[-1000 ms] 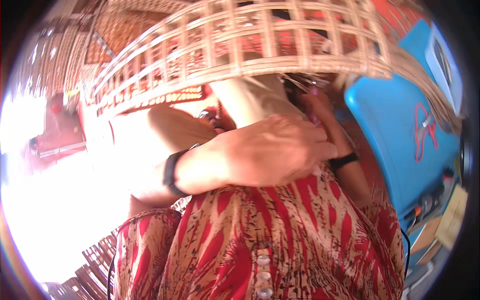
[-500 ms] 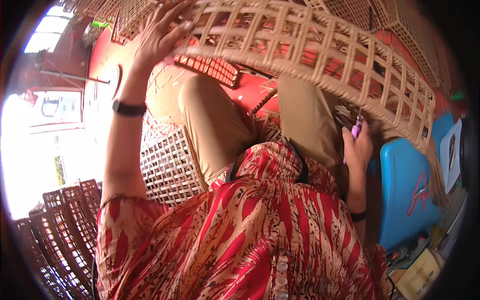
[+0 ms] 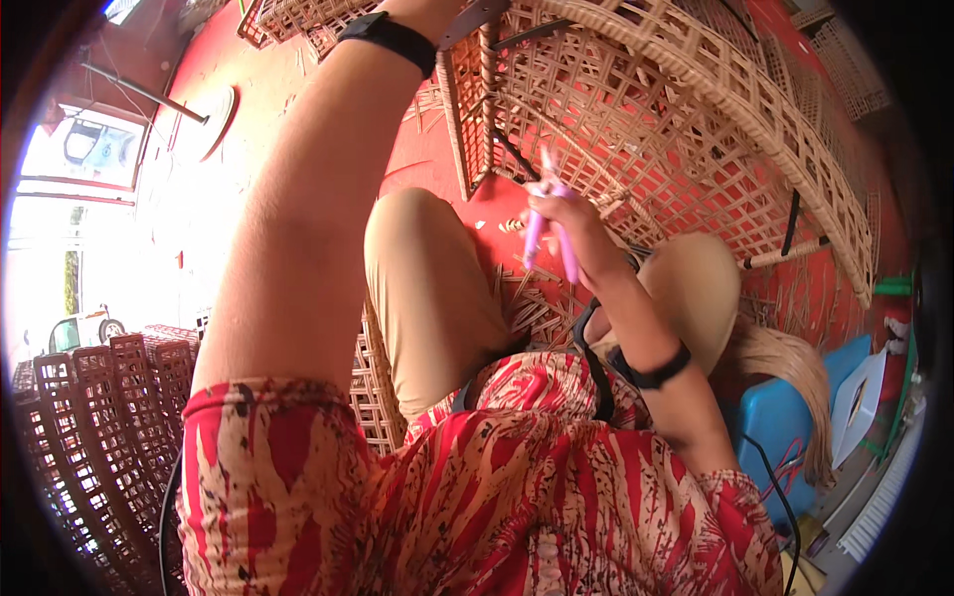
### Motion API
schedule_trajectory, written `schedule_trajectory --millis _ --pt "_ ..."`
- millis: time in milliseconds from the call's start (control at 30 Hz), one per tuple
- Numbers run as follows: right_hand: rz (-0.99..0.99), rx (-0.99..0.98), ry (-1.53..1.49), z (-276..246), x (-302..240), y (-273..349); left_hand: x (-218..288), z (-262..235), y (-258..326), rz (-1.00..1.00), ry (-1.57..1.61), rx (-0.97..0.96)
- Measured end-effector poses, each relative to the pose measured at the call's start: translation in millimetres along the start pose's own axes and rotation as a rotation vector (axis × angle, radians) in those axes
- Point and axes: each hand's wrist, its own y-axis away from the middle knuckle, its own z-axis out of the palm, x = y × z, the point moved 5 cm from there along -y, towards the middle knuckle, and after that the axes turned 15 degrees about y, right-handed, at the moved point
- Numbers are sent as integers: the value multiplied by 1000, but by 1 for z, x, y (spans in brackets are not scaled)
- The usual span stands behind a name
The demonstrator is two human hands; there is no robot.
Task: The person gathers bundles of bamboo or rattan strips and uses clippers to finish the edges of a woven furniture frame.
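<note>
My right hand (image 3: 576, 214) is closed round pink-purple-handled pliers (image 3: 567, 256). Their jaws point up and away from me and are blurred. Beyond them stands a large woven cane frame (image 3: 730, 99) with an open lattice and a thick wrapped rim, tilted over the floor. Dark bars run along parts of it. My left arm reaches far forward, and a black band circles its wrist near the top edge. The left hand itself is cut off by that edge, so what it touches is hidden.
Cane scraps (image 3: 542, 308) lie on the red floor (image 3: 417, 159) between my knees. Dark woven panels (image 3: 109, 427) stand at the left. To the right are a blue plastic seat (image 3: 780, 417) and a bundle of pale cane strands (image 3: 795, 372). A round-based pole (image 3: 214, 124) stands farther off.
The woven frame has swung up and away, showing more of its inner side. My right hand has moved left and forward with the pliers. My left hand has gone past the top edge.
</note>
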Motion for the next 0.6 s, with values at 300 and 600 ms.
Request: schedule_trajectory --millis 300,600 --pt "118 80 -73 11 53 -105 -9 5 -55 -2 143 23" --pt "111 180 -55 1 120 -139 70 6 -5 -532 813 161"
